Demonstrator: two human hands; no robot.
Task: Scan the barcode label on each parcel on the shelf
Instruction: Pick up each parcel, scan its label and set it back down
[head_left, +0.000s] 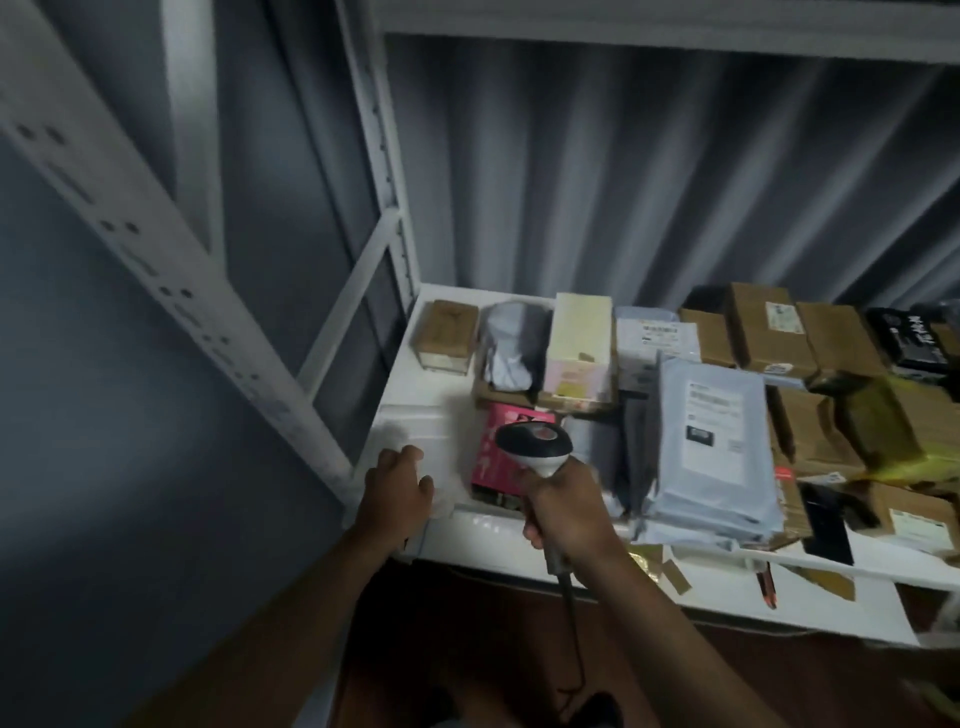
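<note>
My right hand (566, 506) grips the handle of a barcode scanner (535, 441), whose black and white head hangs over a pink parcel (498, 447) at the shelf's front left. My left hand (397, 486) rests on a white parcel (415, 431) at the left front corner of the white shelf (519, 525), fingers curled over its near edge. Right of the scanner lies a stack of grey mailer bags (711, 441), the top one with a white printed label facing up. Several brown boxes (769, 332) fill the back and right.
The shelf's white metal upright (384, 156) and slanted brace (130, 234) stand to the left. A grey corrugated wall (649, 171) closes the back. The scanner's cable (571, 623) hangs down in front of the shelf edge. A pale yellow box (579, 332) stands near the back.
</note>
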